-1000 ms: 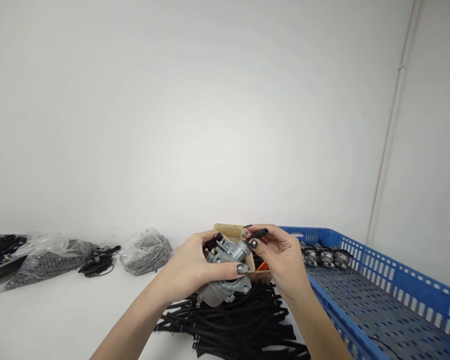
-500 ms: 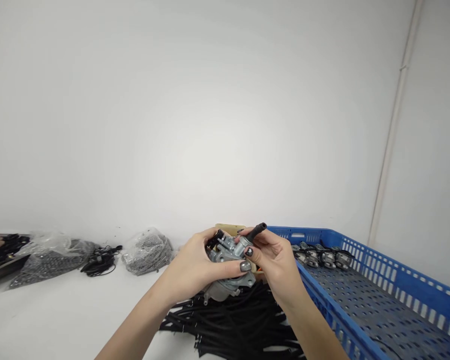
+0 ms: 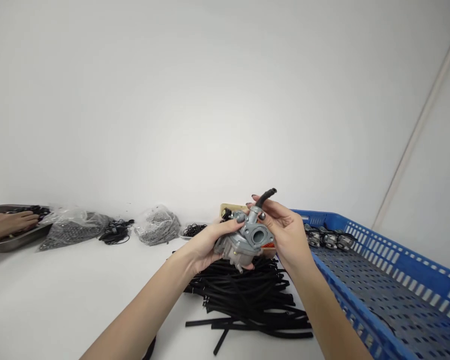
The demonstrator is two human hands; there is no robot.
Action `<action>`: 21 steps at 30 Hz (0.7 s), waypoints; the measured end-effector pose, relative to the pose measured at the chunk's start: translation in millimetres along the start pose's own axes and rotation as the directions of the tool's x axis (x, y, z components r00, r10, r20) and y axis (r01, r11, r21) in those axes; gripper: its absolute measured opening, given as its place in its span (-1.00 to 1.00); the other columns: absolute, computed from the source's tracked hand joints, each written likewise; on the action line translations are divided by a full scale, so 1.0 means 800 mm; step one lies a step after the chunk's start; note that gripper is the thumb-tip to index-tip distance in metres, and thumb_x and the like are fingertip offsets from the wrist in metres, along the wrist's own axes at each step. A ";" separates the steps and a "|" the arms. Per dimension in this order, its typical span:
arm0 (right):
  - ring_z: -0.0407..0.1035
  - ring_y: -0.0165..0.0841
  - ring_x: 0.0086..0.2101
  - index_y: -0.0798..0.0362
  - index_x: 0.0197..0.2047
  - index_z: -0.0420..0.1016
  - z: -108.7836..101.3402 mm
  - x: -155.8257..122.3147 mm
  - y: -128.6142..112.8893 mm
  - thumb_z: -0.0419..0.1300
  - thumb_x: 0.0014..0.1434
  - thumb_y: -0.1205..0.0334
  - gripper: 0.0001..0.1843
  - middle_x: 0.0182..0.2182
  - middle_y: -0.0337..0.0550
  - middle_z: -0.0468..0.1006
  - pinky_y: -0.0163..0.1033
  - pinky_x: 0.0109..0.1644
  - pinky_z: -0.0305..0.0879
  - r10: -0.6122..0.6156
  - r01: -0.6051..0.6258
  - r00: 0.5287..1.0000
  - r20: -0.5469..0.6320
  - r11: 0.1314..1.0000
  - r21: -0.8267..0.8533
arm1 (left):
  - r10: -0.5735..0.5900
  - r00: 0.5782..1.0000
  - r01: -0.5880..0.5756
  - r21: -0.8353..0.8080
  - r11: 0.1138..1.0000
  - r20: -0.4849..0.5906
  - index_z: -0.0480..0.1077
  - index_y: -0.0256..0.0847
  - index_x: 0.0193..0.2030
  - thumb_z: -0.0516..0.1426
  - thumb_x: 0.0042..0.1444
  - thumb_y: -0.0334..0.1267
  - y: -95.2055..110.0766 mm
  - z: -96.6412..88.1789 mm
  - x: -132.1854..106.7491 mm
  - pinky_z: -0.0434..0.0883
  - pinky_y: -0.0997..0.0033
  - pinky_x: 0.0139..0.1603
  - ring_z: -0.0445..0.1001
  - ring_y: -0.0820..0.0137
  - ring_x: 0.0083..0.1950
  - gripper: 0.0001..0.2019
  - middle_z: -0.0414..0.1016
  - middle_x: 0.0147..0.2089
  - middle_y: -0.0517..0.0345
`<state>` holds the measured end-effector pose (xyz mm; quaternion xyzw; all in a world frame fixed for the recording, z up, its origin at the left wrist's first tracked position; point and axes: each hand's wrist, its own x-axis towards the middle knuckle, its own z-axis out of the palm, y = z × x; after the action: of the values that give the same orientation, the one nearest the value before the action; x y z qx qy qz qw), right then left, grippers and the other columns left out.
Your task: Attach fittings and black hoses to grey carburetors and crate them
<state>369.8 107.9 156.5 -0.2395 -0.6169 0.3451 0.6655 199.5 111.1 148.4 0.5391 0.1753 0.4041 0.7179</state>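
The carburetor (image 3: 243,245) looks like cast metal with a dull sheen; the sleeve (image 3: 264,198) on it, towards 1 o'clock, looks like smooth rubber with a soft gloss. At 6 o'clock the tubes (image 3: 247,295) are matt and rubbery. The crate (image 3: 402,263) at 4 o'clock is moulded plastic, slightly glossy. Two bags (image 3: 157,226) towards 8 o'clock are clear, crinkled, shiny plastic film. The tray (image 3: 7,246) at 9 o'clock is smooth metal; the worktop (image 3: 97,295) looks smooth and matt.
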 end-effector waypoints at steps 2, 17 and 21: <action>0.55 -0.19 -0.09 -0.03 -0.12 0.64 -0.002 0.006 0.002 0.40 0.07 0.02 -0.67 -0.16 -0.09 0.68 -0.03 0.08 0.45 -0.052 0.044 0.994 -0.099 0.996 -0.081 | 0.096 0.986 -0.100 -0.024 0.995 -0.135 0.39 -0.26 0.09 0.26 0.10 -0.06 0.011 0.003 -0.002 0.61 0.12 -0.31 0.62 0.13 -0.25 -0.53 0.61 -0.21 -0.07; 0.25 -0.40 -0.66 0.02 -0.73 0.38 -0.017 -0.014 0.090 0.42 -0.19 0.45 -0.68 -0.76 -0.33 0.37 -0.31 -0.53 0.04 0.639 0.121 0.671 0.376 0.406 -0.906 | 0.428 0.325 -0.677 0.108 0.728 -0.843 0.43 0.13 -0.14 0.11 0.27 -0.02 0.078 0.004 -0.045 0.54 0.36 0.15 0.38 0.35 0.30 -0.88 0.56 0.09 0.47; 0.34 -0.37 -0.55 0.02 -0.42 0.49 -0.042 0.009 0.057 0.16 0.21 0.18 -0.81 -0.60 -0.24 0.49 -0.30 -0.46 0.13 0.307 -0.005 0.937 0.164 0.481 -0.877 | 0.444 0.344 -0.684 0.103 0.722 -0.828 0.43 0.13 -0.15 0.13 0.25 -0.02 0.075 0.017 -0.049 0.54 0.37 0.15 0.34 0.34 0.34 -0.89 0.53 0.14 0.51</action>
<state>395.3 146.7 123.1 -0.5410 -0.7740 0.0809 0.3189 161.5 77.8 200.9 0.2186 0.2269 0.8454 0.4314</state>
